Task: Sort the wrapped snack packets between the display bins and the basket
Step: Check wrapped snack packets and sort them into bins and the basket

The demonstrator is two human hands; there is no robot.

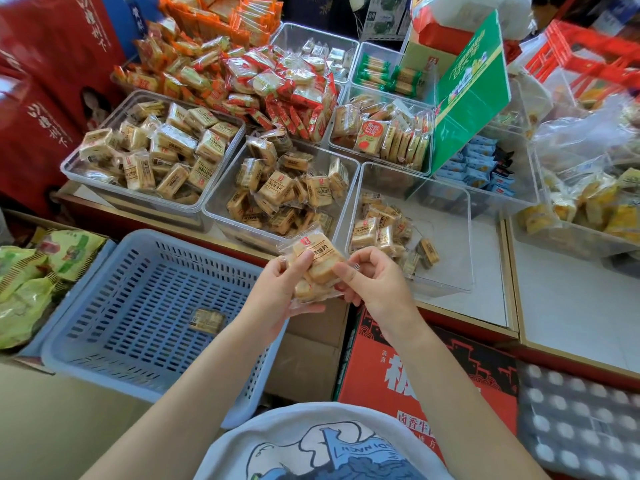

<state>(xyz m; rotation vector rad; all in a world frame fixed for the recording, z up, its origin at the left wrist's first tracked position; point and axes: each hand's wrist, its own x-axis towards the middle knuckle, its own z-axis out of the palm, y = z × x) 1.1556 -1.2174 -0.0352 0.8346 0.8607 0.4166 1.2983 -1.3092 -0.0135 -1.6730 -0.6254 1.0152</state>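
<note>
Both hands clamped on snack packets (317, 263), left hand (282, 289) and right hand (374, 282) pinching from either side, just above the blue basket's (104, 306) right edge, near clear bins (349, 188).

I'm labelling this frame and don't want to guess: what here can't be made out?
All in the head view:
- How many packets are held: the left hand and right hand cover the stack.
- Print on the lone packet in the blue basket: too small.
- Red crate, top right: blurred and cut by the edge.
- Bin behind the green sign: partly hidden by the sign.
</note>
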